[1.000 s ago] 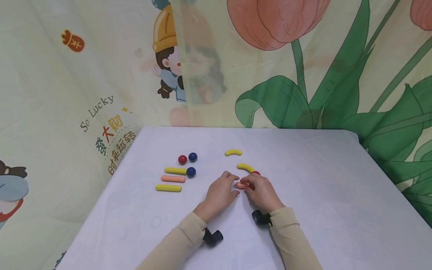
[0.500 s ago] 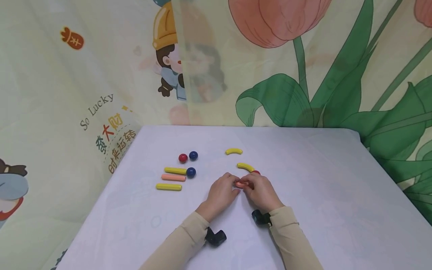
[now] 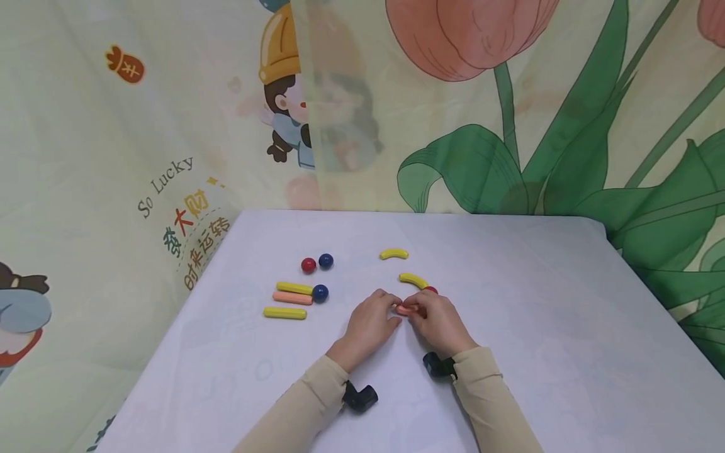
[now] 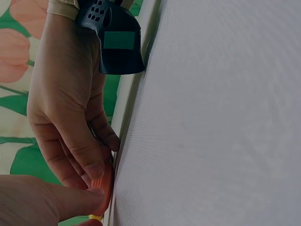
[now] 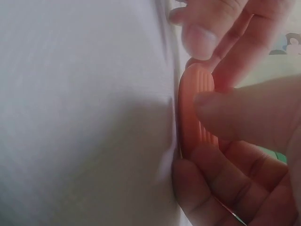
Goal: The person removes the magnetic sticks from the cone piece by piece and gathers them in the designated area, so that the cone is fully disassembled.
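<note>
An orange ridged modelling clay stick [image 5: 190, 103] is between both hands, low over the white table. My right hand [image 3: 442, 321] pinches it, thumb on its ridged side and fingers curled beneath. My left hand [image 3: 368, 327] has its thumb and fingers bent around the stick's other end; in the left wrist view the left fingertips overlap the orange clay [image 4: 107, 183]. Just beyond the hands lies a curved yellow stick [image 3: 413, 280], with a red ball [image 3: 430, 290] at its right end, partly hidden by the right hand. Farther back is another curved yellow stick [image 3: 393, 253].
To the left lie a yellow stick [image 3: 293, 287] meeting a blue ball [image 3: 320, 293], a straight orange stick [image 3: 292, 298] and another yellow stick [image 3: 285, 313]. Behind them sit a red ball [image 3: 308, 265] and a blue ball [image 3: 325, 261]. A printed curtain hangs behind the table [image 3: 566, 327].
The left hand has come slightly closer to the orange stick's end since a second ago. The right hand keeps its pinch almost unmoved; the view shifts a little.
</note>
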`<state>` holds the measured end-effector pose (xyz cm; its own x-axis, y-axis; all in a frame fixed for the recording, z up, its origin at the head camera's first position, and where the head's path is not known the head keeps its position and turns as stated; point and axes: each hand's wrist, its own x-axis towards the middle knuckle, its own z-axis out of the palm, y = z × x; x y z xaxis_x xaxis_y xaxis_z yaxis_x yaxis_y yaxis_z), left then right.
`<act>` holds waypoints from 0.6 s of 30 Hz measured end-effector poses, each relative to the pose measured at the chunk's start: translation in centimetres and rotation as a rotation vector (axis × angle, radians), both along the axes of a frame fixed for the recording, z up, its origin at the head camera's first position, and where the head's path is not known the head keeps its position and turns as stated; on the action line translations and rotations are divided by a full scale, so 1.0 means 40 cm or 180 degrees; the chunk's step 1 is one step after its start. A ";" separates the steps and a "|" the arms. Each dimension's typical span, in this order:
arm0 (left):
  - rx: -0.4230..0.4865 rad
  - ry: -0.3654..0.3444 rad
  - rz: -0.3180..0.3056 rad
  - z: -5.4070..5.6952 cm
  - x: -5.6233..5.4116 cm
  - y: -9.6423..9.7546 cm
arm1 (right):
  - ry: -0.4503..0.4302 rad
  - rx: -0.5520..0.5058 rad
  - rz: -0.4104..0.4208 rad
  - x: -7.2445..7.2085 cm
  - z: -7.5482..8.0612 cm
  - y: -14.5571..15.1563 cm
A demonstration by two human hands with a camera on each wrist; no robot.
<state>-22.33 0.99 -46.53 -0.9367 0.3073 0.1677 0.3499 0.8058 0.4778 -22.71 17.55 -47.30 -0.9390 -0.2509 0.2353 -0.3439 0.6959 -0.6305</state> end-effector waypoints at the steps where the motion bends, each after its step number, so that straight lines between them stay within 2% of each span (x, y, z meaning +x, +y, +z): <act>1: 0.0001 -0.0022 -0.0003 0.000 0.001 -0.001 | -0.0023 -0.0002 -0.0005 0.000 0.000 0.000; 7: -0.0030 0.0042 -0.0042 -0.006 -0.003 0.003 | 0.0014 -0.0023 -0.0007 0.000 0.001 0.000; 13: -0.0044 0.0195 -0.0126 -0.012 -0.021 0.011 | 0.0183 -0.0081 0.0006 -0.003 -0.003 0.004; 18: -0.0078 0.0091 -0.0239 -0.003 -0.036 -0.004 | 0.0226 -0.0054 -0.0156 -0.003 0.005 0.010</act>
